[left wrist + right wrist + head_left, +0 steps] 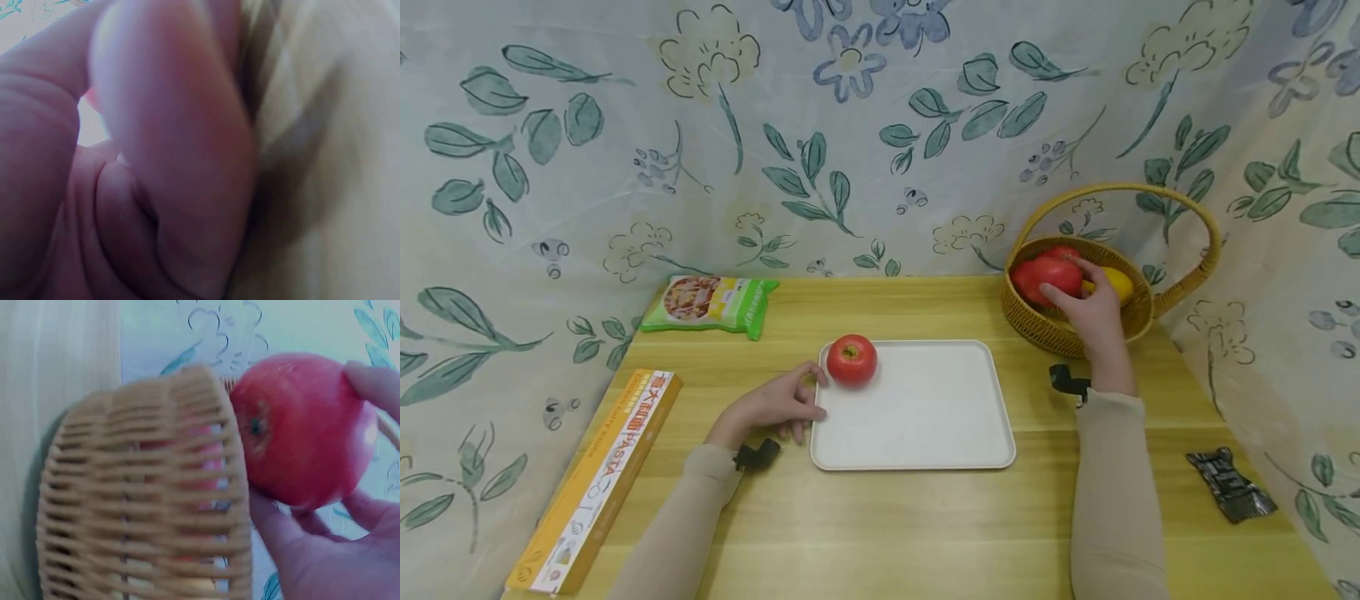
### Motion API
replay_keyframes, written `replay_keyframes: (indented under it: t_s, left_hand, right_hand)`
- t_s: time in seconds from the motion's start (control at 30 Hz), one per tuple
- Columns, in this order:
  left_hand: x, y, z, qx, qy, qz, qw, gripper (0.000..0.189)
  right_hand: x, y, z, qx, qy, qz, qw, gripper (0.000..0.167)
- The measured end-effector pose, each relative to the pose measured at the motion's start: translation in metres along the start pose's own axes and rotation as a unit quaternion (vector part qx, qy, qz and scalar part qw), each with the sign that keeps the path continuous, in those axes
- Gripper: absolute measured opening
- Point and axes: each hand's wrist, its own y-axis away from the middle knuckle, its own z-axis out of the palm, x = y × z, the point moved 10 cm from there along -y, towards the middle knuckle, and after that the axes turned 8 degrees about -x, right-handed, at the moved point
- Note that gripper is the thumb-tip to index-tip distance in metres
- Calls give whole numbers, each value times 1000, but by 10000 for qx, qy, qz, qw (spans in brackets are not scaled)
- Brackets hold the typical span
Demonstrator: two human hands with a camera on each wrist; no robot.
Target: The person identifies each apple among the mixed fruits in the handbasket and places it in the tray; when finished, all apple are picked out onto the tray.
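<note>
A yellow pasta box (593, 483) lies nearest on the left of the wooden table (880, 533), and a dark wrapper (1230, 484) lies on the right. The left hand (775, 406) rests on the table at the left edge of the white tray (925, 417), fingers loosely curled and holding nothing — just beside an apple (852, 360) sitting in the tray's far left corner. Farther back, the right hand (1090, 312) reaches into the wicker basket (1060, 329), fingers clamped round a second apple (1047, 275) — a yellow fruit (1118, 283) lies beside it. A green packet (711, 304) lies at the far left
</note>
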Motion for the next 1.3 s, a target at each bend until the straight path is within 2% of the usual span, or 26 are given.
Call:
replay_keyframes:
  t_s: [0.23,0.4,0.6,0.77,0.97,1.3]
  left_hand:
    - [-1,0,-1,2,1,26,10000,54]
    - [-1,0,0,19,16,-16,10000,55]
    - [-2,0,-1,25,19,-19,10000,55]
    - [-2,-1,-2,14,1,21,10000,54]
    - [-1,-2,-2,-5,-43,84,10000,54]
    - [-2,-3,-2,-31,-42,107,9999,55]
  right_hand:
    - [-22,6,27,-338,-429,-570,9969,77]
    - [-40,12,52,-698,-636,-1049,9900,78]
    - [-52,21,81,-1161,-669,-1257,9830,77]
    - [-55,24,105,-1608,-580,-1412,9751,76]
    - [-56,29,134,-2241,-530,-1686,9584,80]
    - [-40,43,179,-3036,-284,-1626,9384,82]
